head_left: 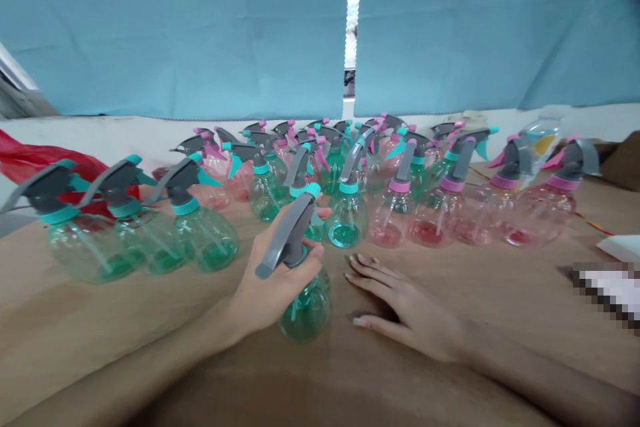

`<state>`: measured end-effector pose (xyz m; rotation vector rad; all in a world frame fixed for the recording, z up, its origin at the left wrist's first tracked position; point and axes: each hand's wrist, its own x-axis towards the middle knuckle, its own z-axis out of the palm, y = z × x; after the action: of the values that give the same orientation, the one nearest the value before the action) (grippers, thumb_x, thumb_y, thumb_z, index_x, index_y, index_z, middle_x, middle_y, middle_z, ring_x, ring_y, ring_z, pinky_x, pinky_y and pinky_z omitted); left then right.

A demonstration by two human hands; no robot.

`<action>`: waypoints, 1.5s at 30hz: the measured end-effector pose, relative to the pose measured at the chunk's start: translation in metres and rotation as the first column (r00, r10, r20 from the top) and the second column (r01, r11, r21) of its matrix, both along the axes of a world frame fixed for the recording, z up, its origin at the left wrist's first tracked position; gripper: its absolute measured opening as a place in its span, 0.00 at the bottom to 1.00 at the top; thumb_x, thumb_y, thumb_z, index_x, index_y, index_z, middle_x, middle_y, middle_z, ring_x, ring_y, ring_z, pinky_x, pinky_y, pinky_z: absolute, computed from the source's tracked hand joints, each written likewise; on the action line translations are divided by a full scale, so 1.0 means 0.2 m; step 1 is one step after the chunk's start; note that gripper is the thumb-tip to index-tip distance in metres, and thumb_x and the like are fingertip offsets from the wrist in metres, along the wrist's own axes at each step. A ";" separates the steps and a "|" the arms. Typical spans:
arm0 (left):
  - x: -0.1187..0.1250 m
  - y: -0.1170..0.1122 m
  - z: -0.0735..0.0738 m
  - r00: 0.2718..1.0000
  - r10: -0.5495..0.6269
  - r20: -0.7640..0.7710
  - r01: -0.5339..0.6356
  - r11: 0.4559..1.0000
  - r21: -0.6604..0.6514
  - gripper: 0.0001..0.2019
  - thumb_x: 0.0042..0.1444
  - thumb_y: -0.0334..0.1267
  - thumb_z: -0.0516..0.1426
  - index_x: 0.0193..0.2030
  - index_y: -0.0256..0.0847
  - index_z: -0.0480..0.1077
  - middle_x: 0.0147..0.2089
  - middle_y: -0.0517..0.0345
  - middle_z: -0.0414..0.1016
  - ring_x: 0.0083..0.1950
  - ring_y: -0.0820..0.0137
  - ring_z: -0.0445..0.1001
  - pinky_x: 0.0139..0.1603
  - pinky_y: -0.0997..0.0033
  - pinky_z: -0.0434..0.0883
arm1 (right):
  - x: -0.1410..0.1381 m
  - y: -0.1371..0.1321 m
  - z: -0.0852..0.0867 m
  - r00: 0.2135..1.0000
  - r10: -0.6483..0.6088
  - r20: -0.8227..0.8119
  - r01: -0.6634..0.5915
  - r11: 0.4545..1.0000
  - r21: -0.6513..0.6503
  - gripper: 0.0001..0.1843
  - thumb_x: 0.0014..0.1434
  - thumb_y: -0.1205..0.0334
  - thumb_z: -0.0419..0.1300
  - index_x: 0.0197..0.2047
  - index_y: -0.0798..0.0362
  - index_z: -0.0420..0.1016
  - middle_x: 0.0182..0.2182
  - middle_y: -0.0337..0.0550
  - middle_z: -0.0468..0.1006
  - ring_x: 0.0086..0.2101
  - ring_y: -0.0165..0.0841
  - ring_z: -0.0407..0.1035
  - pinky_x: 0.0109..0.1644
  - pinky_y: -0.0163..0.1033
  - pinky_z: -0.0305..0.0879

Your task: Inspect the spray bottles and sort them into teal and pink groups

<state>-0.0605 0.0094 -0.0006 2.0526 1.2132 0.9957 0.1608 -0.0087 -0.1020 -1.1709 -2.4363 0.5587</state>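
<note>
In the head view, your left hand (273,277) grips a green spray bottle (306,310) around its neck, just above or on the brown table (75,323) (you can't tell which). Your right hand (417,320) rests palm down beside it, fingers spread. Ahead of you stand pink bottles (537,213); three green bottles (213,240) stand left.

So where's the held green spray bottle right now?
In the head view, the green spray bottle is low, just left of centre, in the left hand, in front of the other bottles, with the right hand to its right.
</note>
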 end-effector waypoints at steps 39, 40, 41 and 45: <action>0.00 0.00 0.02 0.996 0.060 -0.062 -0.056 0.997 0.056 0.15 0.53 0.37 0.54 0.49 0.48 0.65 0.38 0.60 0.76 0.34 0.67 0.75 0.37 0.68 0.72 | 0.00 0.00 0.01 1.000 -0.001 0.026 0.001 1.000 0.004 0.33 0.61 0.42 0.50 0.66 0.46 0.53 0.66 0.41 0.50 0.64 0.40 0.43 0.65 0.52 0.46; 0.00 0.00 0.02 0.997 0.058 -0.051 -0.055 0.997 0.062 0.15 0.54 0.36 0.54 0.49 0.48 0.64 0.41 0.60 0.76 0.34 0.68 0.75 0.37 0.69 0.72 | 0.00 0.00 0.01 1.000 -0.002 0.028 0.002 1.000 0.005 0.33 0.61 0.42 0.50 0.66 0.47 0.53 0.66 0.41 0.50 0.64 0.40 0.43 0.65 0.51 0.46; 0.00 0.00 0.02 0.998 0.055 -0.043 -0.052 0.997 0.065 0.14 0.54 0.36 0.53 0.48 0.48 0.63 0.43 0.60 0.75 0.34 0.69 0.74 0.38 0.70 0.72 | 0.00 0.00 0.01 1.000 -0.005 0.029 0.005 1.000 0.007 0.34 0.61 0.42 0.50 0.65 0.47 0.53 0.66 0.41 0.50 0.64 0.40 0.43 0.66 0.51 0.46; -0.01 0.00 0.02 0.997 0.029 -0.070 -0.024 0.997 0.079 0.10 0.54 0.35 0.53 0.44 0.47 0.63 0.45 0.60 0.73 0.36 0.69 0.73 0.39 0.70 0.71 | 0.00 0.00 0.01 1.000 -0.010 0.027 0.009 1.000 0.011 0.33 0.61 0.42 0.51 0.65 0.48 0.55 0.66 0.42 0.51 0.64 0.39 0.43 0.66 0.51 0.46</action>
<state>-0.0623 0.0090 0.0043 2.1542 1.2586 1.0054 0.1600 -0.0095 -0.1005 -1.1926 -2.4524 0.5297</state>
